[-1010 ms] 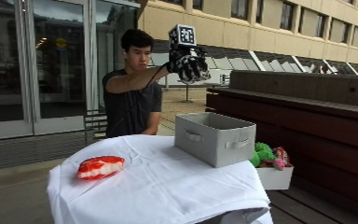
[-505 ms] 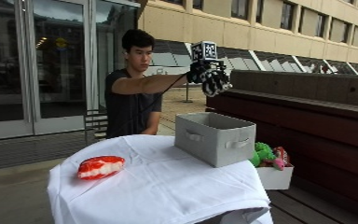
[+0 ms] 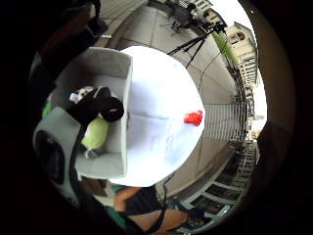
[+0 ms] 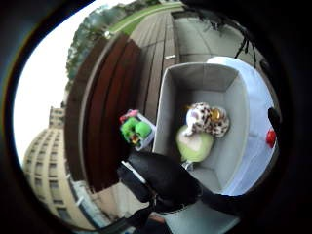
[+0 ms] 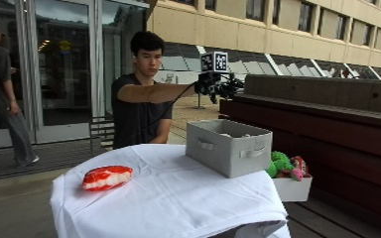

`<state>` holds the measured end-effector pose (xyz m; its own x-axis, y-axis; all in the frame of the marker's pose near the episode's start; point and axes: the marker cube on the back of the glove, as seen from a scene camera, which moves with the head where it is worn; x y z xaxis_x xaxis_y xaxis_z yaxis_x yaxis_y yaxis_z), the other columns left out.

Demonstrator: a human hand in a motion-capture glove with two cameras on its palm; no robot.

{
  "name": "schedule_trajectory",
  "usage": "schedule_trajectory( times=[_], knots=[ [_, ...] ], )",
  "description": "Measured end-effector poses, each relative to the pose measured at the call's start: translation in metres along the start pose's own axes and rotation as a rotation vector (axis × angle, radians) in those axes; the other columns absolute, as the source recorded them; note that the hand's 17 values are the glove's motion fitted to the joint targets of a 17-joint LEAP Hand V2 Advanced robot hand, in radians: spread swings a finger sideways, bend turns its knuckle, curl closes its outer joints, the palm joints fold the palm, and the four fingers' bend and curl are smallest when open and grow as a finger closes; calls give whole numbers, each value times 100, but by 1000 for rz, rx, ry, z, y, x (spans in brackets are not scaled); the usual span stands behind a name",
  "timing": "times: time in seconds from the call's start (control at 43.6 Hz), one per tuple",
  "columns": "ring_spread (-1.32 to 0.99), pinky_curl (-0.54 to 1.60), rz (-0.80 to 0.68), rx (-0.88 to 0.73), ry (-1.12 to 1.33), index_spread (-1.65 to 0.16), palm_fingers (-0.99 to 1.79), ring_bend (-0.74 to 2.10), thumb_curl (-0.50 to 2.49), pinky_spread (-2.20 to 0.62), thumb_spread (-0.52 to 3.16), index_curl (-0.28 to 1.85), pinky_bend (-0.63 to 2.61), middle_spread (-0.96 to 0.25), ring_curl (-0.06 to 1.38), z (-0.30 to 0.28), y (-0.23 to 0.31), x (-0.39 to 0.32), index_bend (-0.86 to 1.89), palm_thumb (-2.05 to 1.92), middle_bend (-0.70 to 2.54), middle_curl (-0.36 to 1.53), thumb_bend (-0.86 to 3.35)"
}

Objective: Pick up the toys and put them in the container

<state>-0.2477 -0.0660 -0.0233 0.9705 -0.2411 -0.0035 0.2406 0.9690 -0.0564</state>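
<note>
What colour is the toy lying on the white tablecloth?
Red with white teeth, shown best in the outside view.

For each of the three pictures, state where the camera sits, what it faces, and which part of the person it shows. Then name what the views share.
Outside view: beside the table, facing the person, whose gloved right hand is raised above the grey fabric container.
Little-finger palm view: looks down into the container and on the white tablecloth; black glove fingers show.
Thumb palm view: looks down into the container; glove fingers show.
Shared: container, red-and-white teeth toy.

Black-gloved grip (image 5: 220, 87), dark T-shirt (image 5: 136, 116)
</note>
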Motion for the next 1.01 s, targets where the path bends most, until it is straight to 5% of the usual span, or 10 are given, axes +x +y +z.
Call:
schedule_trajectory(
  times=[0.252, 0.62, 1.01],
  knots=[
    [-8, 44, 23, 88, 39, -33, -8, 78, 33, -10, 90, 9, 147, -7, 34, -33, 15, 59, 14, -13, 24, 48, -11],
    [-2, 38, 205, 113, 112, -33, -13, 61, 26, 1, 89, 14, 137, -6, 28, -50, 35, 240, 11, -11, 21, 46, -9],
    [-1, 35, 343, -39, 105, -33, -12, 56, 23, 3, 89, 14, 131, -5, 26, 38, 75, 402, 8, -10, 19, 44, -8]
  ],
)
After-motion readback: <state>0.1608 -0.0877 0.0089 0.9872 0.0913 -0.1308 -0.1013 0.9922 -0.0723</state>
